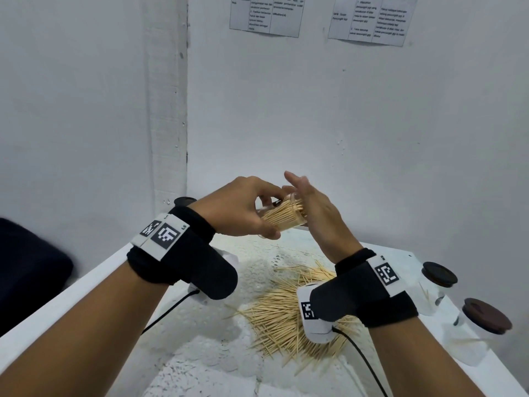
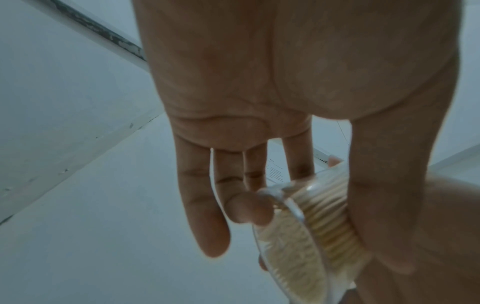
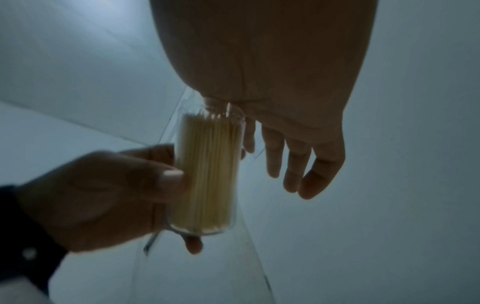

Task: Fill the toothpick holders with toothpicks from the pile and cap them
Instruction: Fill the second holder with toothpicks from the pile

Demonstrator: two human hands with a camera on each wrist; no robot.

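Glass toothpick holder (image 1: 283,216), packed full, lies tilted in my left hand (image 1: 237,207), fingers (image 1: 269,233) curled round it, mouth against my flat, straight-fingered right hand (image 1: 315,207) above the bench (image 1: 86,285).

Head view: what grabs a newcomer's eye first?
Mid-air at centre, the left hand grips a clear toothpick holder, tilted and packed with toothpicks, while the open right hand has its palm against the holder's mouth. Below on the white table lies a loose pile of toothpicks. At the right edge stand two holders with dark caps.
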